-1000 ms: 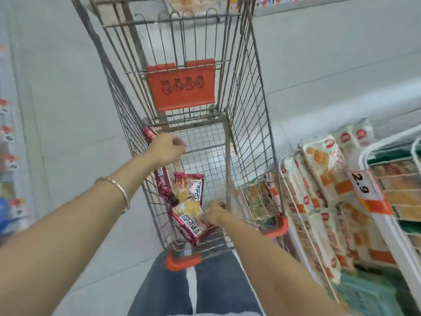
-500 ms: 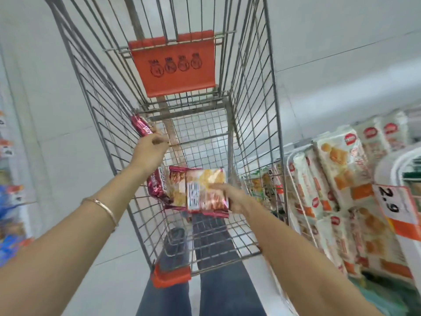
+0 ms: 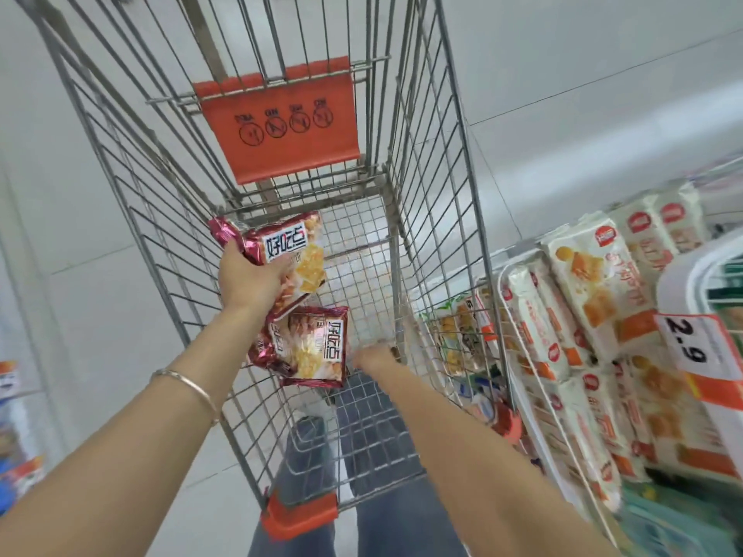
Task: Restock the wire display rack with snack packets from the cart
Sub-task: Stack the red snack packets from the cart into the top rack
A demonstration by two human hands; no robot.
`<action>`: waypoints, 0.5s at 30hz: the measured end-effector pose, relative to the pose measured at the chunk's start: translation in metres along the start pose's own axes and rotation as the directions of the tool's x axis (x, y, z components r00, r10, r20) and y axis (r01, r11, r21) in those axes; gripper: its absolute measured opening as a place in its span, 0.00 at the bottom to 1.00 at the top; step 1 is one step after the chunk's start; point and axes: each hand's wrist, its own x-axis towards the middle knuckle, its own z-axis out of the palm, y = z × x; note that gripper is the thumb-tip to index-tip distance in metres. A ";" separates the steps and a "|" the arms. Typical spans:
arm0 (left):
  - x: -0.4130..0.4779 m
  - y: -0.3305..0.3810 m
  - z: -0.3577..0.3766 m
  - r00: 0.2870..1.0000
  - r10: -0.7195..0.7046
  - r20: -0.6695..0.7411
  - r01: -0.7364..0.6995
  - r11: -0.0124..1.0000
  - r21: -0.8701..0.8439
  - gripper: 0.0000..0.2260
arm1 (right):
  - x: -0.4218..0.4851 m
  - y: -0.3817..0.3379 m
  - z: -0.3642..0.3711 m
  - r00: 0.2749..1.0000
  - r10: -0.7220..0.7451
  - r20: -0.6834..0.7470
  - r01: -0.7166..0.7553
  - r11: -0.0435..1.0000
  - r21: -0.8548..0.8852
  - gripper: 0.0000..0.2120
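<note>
My left hand point(image 3: 249, 281) grips a maroon snack packet point(image 3: 287, 251) inside the wire cart point(image 3: 426, 186), near its left wall. Two more maroon packets point(image 3: 313, 349) hang just below that hand, overlapping each other. The blurred fingers of my right hand point(image 3: 376, 357) are at the right edge of the lower packets; whether they pinch them cannot be told. The white wire display rack point(image 3: 507, 311) stands right of the cart, filled with white and orange packets point(image 3: 587, 275).
An orange child-seat flap point(image 3: 281, 122) hangs on the cart's far end. A price tag reading 2.9 point(image 3: 691, 341) is clipped on the rack at the right. My legs show through the cart floor. Shelves with goods point(image 3: 16, 468) line the far left.
My left hand has lifted its packet higher and turned its front toward me. The packet in my right hand has moved left, under the left hand. The view has moved closer to the cart.
</note>
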 end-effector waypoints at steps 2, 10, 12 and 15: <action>0.003 0.001 -0.006 0.999 0.038 -0.016 -0.038 0.999 0.003 0.22 | 0.008 0.012 0.025 1.000 0.015 0.007 -0.015 0.999 -0.030 0.20; 0.007 0.003 -0.019 0.997 0.077 0.017 -0.076 0.996 -0.051 0.12 | 0.035 0.017 0.071 0.994 0.073 -0.085 -0.063 0.992 0.108 0.21; 0.006 0.007 -0.018 0.995 0.092 0.026 -0.090 0.995 -0.049 0.12 | 0.034 0.014 0.068 0.996 0.050 -0.070 -0.039 0.989 0.145 0.18; 0.005 0.010 -0.017 0.996 0.083 0.036 -0.080 0.995 -0.061 0.15 | 0.017 0.005 0.051 0.994 -0.020 -0.106 0.042 0.977 0.209 0.12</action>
